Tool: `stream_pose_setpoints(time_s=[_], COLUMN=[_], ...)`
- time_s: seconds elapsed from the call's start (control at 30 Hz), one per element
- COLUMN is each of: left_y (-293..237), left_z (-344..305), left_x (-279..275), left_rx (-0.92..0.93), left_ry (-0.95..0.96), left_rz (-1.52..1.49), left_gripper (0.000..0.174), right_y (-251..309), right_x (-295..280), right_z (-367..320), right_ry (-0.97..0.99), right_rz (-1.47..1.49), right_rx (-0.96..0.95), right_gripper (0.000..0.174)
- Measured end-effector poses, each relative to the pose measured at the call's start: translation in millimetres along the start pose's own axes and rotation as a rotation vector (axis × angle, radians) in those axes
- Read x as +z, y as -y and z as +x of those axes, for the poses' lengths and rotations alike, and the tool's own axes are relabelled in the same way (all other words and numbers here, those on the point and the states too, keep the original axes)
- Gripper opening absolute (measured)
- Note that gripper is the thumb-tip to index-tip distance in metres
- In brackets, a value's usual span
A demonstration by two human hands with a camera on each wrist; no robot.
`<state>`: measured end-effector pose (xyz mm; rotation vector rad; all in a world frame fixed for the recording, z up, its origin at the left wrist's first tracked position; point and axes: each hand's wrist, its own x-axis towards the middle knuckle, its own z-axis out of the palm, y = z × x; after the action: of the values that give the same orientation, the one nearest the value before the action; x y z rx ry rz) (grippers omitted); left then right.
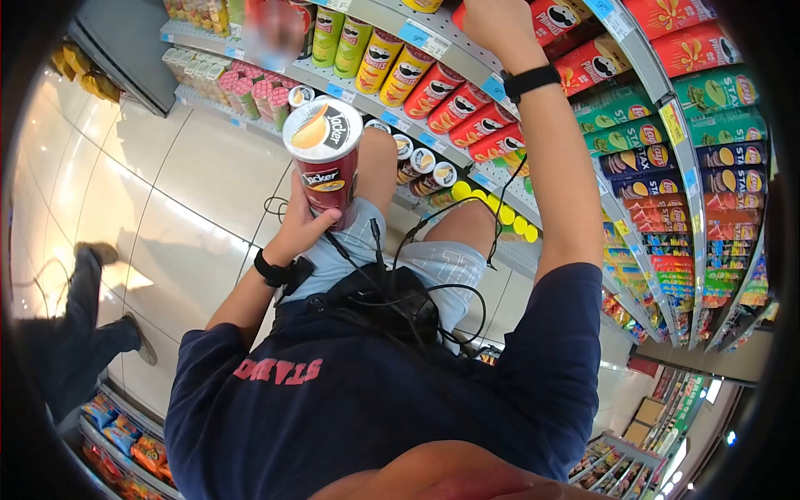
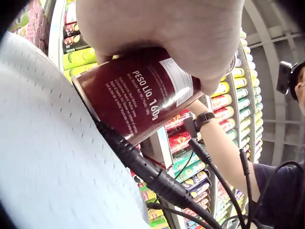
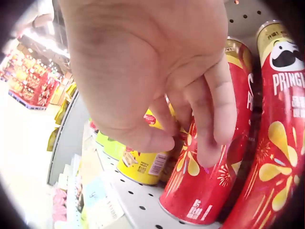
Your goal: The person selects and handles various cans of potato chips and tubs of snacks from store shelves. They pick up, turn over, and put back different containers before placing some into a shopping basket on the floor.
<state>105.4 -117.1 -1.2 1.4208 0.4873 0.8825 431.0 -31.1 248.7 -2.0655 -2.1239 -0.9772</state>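
My left hand (image 1: 297, 223) holds a dark red Jacker chip can (image 1: 327, 183) upright over my lap, the white lid facing up. In the left wrist view, that hand (image 2: 162, 28) grips the can, whose label reads 160g. My right hand (image 1: 497, 32) reaches up to a shelf at the top of the head view, its fingers cut off there. The right wrist view shows this hand (image 3: 152, 71) with fingers bent loosely downward. They lie in front of a red Pringles can (image 3: 200, 191), while the thumb overlaps a yellow can (image 3: 142, 164).
Shelves (image 1: 492, 87) of chip cans curve around the front and right. Black cables (image 1: 454, 287) hang across my lap. A person's legs (image 1: 92, 333) show at the left on the tiled floor (image 1: 196, 225). Bagged snacks (image 1: 121, 433) stand at the lower left.
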Motion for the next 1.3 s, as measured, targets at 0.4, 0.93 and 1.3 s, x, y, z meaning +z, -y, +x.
stream_pose_setpoints(time_s=[0.4,0.93,1.3], left_y=[11.2,13.5,2.0], left_z=[-9.9,-0.5,2.2], left_x=[-10.1,-1.3,18.9], left_rx=[-0.010,0.061,0.024], left_ry=[0.017,0.005,0.047], left_rz=[0.054,-0.076,0.124], left_gripper=[0.100,0.072,0.089], right_y=[4.2,-47.1,-66.0], right_x=[56.9,-24.0,34.7], right_z=[18.0,-123.2,-152.0], right_ry=[0.073,-0.895,-0.527], right_rz=[-0.219,0.308,0.308], right_rx=[0.118,0.524,0.726], right_gripper=[0.019,0.045,0.090])
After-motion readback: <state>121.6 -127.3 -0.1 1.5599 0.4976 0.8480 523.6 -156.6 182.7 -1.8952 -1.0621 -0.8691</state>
